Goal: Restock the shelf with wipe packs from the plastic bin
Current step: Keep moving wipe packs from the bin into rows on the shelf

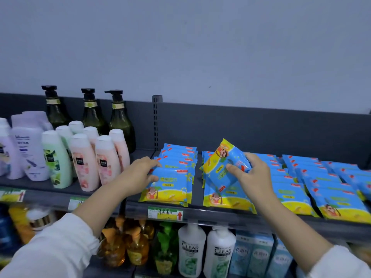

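Two wipe packs are in hand as I watch through the head camera. My left grip (140, 173) is clamped on the left edge of the front wipe pack (170, 186) in the leftmost row on the shelf (220, 216). Its thumb lies on the pack's face and its fingers curl over the top. That pack leans back on the packs behind it. My right grip (255, 177) is closed round a tilted wipe pack (220, 161), held just above the second row (226, 198) with its yellow end pointing up and to the left. More rows of blue and yellow packs (301, 189) cover the shelf to the right, overlapping front to back. Left of the packs stand pink bottles (86, 163), with dark pump bottles (120, 119) behind them. A price tag (165, 213) sits on the shelf lip under the left row. On the level below, two white CLEAR bottles (191, 249) stand side by side.
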Demonstrator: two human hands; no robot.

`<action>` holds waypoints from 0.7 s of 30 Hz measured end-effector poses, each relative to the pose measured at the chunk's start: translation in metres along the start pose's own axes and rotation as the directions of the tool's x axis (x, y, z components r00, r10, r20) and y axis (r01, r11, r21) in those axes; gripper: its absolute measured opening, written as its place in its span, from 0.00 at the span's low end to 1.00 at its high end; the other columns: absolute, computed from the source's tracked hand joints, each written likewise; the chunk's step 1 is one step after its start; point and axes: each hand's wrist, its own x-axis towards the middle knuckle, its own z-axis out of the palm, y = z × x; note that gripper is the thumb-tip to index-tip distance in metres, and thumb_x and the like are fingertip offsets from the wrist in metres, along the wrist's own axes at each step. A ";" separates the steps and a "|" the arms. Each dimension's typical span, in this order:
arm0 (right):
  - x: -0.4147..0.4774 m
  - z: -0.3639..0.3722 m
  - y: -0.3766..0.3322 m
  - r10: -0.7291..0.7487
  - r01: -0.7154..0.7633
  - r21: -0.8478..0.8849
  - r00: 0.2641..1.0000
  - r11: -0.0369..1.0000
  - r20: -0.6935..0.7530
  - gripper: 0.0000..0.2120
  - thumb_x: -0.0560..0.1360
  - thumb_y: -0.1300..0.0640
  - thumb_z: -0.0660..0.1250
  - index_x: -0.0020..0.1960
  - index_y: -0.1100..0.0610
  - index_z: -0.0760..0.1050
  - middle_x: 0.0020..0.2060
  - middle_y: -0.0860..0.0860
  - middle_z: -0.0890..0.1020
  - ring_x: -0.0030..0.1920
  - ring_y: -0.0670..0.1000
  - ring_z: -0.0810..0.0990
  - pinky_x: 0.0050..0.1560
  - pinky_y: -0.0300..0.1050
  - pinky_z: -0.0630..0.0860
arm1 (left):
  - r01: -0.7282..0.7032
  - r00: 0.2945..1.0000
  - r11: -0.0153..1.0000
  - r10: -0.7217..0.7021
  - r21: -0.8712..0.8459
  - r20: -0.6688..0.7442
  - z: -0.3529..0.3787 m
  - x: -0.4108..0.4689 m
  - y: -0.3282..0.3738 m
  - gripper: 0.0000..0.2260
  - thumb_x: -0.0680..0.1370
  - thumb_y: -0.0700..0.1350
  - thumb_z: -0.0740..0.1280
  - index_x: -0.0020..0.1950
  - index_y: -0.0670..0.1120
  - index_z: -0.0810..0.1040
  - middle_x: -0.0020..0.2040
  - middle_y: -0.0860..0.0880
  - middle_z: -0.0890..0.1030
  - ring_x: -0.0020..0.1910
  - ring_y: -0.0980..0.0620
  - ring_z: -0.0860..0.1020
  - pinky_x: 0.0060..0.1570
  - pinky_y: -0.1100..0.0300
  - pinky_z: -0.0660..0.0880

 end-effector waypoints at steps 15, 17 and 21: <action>-0.006 -0.002 -0.005 0.021 -0.020 0.008 0.999 1.000 -0.025 0.07 0.70 0.57 0.72 0.40 0.58 0.75 0.40 0.59 0.78 0.43 0.61 0.77 0.45 0.62 0.76 | 0.064 0.998 0.993 -0.066 0.104 0.012 0.027 -0.004 0.000 0.22 0.81 0.50 0.57 0.74 0.56 0.57 0.66 0.48 0.67 0.64 0.46 0.65 0.60 0.48 0.69; -0.006 -0.004 -0.005 0.016 -0.016 0.001 0.999 1.000 -0.032 0.08 0.70 0.58 0.72 0.40 0.59 0.75 0.39 0.59 0.78 0.43 0.60 0.77 0.45 0.61 0.76 | 0.052 0.999 0.994 -0.052 0.093 -0.004 0.030 -0.006 0.000 0.21 0.81 0.50 0.57 0.74 0.57 0.56 0.66 0.48 0.67 0.64 0.46 0.65 0.60 0.48 0.69; -0.007 -0.003 0.000 0.025 -0.024 0.004 0.999 1.000 -0.032 0.08 0.69 0.57 0.73 0.41 0.59 0.75 0.41 0.59 0.79 0.44 0.61 0.78 0.45 0.62 0.76 | -0.061 0.977 0.975 0.101 0.212 -0.186 0.034 -0.014 0.006 0.20 0.77 0.43 0.64 0.68 0.56 0.69 0.67 0.49 0.69 0.63 0.44 0.67 0.53 0.49 0.71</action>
